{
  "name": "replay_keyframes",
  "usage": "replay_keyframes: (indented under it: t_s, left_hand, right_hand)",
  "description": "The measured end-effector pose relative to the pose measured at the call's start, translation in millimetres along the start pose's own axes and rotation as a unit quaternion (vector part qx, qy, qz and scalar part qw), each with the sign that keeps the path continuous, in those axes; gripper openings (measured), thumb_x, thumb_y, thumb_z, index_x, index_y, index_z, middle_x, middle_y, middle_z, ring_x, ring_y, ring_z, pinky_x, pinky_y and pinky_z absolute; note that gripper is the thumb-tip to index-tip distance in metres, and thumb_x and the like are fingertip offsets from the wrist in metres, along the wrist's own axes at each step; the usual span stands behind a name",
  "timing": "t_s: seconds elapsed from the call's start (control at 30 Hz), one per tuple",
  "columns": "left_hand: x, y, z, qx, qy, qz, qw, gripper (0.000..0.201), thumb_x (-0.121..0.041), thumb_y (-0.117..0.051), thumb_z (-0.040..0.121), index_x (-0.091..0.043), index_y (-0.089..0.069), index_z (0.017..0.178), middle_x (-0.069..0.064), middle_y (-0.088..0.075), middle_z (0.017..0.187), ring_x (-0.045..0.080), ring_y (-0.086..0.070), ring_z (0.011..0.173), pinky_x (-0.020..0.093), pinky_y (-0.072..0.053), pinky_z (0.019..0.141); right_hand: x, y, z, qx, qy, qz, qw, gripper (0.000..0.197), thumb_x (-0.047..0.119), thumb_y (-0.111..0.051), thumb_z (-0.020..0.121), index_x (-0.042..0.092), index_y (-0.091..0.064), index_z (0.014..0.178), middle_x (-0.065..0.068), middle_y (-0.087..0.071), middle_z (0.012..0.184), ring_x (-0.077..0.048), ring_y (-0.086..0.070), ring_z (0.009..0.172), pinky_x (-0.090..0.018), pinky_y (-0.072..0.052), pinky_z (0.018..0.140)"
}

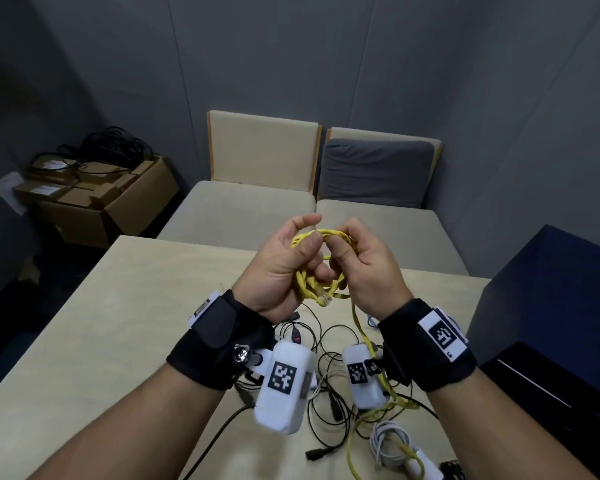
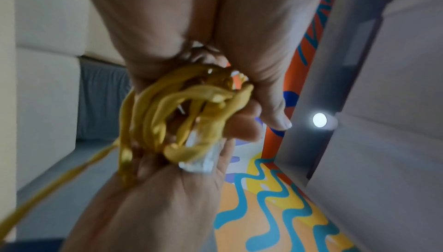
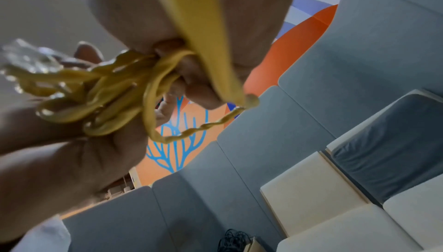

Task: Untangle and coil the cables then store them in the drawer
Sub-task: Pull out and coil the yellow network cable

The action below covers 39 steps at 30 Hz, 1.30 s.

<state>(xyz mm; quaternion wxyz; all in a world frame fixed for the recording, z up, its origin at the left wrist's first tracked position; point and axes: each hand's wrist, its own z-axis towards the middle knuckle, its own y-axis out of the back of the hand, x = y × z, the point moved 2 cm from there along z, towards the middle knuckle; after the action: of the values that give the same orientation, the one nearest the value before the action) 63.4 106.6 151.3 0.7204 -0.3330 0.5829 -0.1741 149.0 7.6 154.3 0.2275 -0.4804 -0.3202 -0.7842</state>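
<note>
Hands above the table (image 1: 101,323), cables beneath them.
The left hand (image 1: 278,268) and right hand (image 1: 368,268) held the ethernet cable (image 1: 307,289) between them, over a tangle of cables (image 1: 335,407) on the table's near part. Two seats (image 1: 236,209) stood behind the table, cardboard boxes (image 1: 118,202) far left, a cabinet (image 1: 551,289) right.

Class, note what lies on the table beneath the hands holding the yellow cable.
Tangled black cables, a white cable and the tail of the yellow cable; wrist cameras cover the middle.
</note>
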Motion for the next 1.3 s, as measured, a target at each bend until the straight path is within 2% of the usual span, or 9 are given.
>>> replay_keyframes:
  t_s: [0.2,0.3,0.47,0.6,0.73,0.87,1.0,1.13,1.3]
  left_hand:
    - [-4,-9,-6,0.067,0.001,-0.113,0.991,0.026,-0.036,-0.071,0.074,-0.018,-0.07,0.094,-0.005,-0.046,0.052,0.0,-0.04,0.032,0.019,-0.046,0.044]
    - [-6,-10,-6,0.007,0.022,-0.118,0.993,0.034,-0.043,-0.046,0.086,-0.014,-0.062,0.079,-0.008,-0.035,0.045,-0.001,-0.031,0.027,0.016,-0.039,0.038]
    - [-23,2,3,-0.101,-0.005,-0.099,0.99,0.036,-0.04,-0.036,0.1,-0.017,-0.048,0.074,-0.009,-0.028,0.043,0.003,-0.024,0.028,0.016,-0.034,0.039]
    - [-40,20,7,-0.176,-0.044,-0.125,0.975,0.034,-0.037,-0.041,0.099,-0.019,-0.047,0.071,-0.008,-0.026,0.043,0.004,-0.023,0.03,0.015,-0.03,0.04]
    - [-49,25,11,-0.197,-0.083,-0.151,0.965,0.035,-0.038,-0.042,0.099,-0.019,-0.047,0.069,-0.007,-0.026,0.042,0.005,-0.024,0.03,0.016,-0.032,0.039]
    - [-45,20,19,-0.234,-0.142,-0.056,0.96,0.035,-0.038,-0.037,0.101,-0.016,-0.047,0.076,-0.008,-0.029,0.046,0.005,-0.025,0.034,0.018,-0.035,0.043]
    - [-46,23,20,-0.271,-0.191,0.028,0.943,0.035,-0.035,-0.034,0.103,-0.012,-0.047,0.08,-0.007,-0.032,0.048,0.006,-0.027,0.037,0.022,-0.032,0.048]
    - [-46,33,20,-0.276,-0.17,0.044,0.945,0.034,-0.035,-0.033,0.103,-0.014,-0.048,0.082,-0.009,-0.033,0.047,0.005,-0.028,0.037,0.019,-0.036,0.047]
    - [-39,36,13,-0.241,-0.077,-0.108,0.961,0.025,-0.026,-0.037,0.102,-0.015,-0.048,0.082,-0.007,-0.032,0.053,0.006,-0.031,0.038,0.018,-0.038,0.05]
  right_hand:
    - [-6,-5,-4,0.05,-0.032,0.154,0.986,0.04,0.073,-0.06,0.074,0.034,-0.055,0.084,-0.026,-0.056,0.075,-0.03,-0.052,0.064,-0.043,-0.045,0.054]
    - [-12,-4,-8,0.074,-0.048,0.164,0.983,0.064,0.081,-0.056,0.066,0.029,-0.053,0.104,-0.004,-0.059,0.078,-0.023,-0.053,0.061,-0.03,-0.046,0.049]
    - [-29,-1,-14,0.043,-0.005,0.069,0.997,0.083,0.087,-0.053,0.06,0.035,-0.051,0.123,-0.001,-0.057,0.11,-0.027,-0.062,0.083,-0.04,-0.055,0.078]
    - [-40,10,-20,0.013,-0.043,0.031,0.999,0.062,0.073,-0.07,0.061,0.035,-0.059,0.108,0.005,-0.061,0.108,-0.009,-0.058,0.087,-0.033,-0.053,0.079]
    - [-39,3,-29,0.184,-0.134,0.019,0.974,0.044,0.042,-0.074,0.068,0.028,-0.061,0.108,0.002,-0.066,0.098,-0.017,-0.061,0.078,-0.036,-0.052,0.078]
    - [-24,-19,-37,0.337,-0.188,0.077,0.919,0.054,0.053,-0.082,0.061,0.026,-0.064,0.103,-0.009,-0.067,0.089,-0.016,-0.06,0.081,-0.03,-0.049,0.074]
    - [-8,-25,-42,0.425,-0.181,0.087,0.883,0.032,0.004,-0.071,0.079,0.011,-0.064,0.109,-0.01,-0.065,0.085,-0.021,-0.059,0.08,-0.026,-0.049,0.073]
    - [5,-11,-34,0.361,-0.14,0.066,0.92,0.01,0.003,-0.054,0.095,-0.002,-0.057,0.101,-0.007,-0.053,0.061,-0.014,-0.051,0.05,-0.023,-0.045,0.053]
    - [-22,4,-20,0.233,-0.112,-0.085,0.962,0.016,0.016,-0.049,0.099,0.011,-0.058,0.087,0.009,-0.041,0.05,-0.011,-0.038,0.048,-0.025,-0.034,0.049]
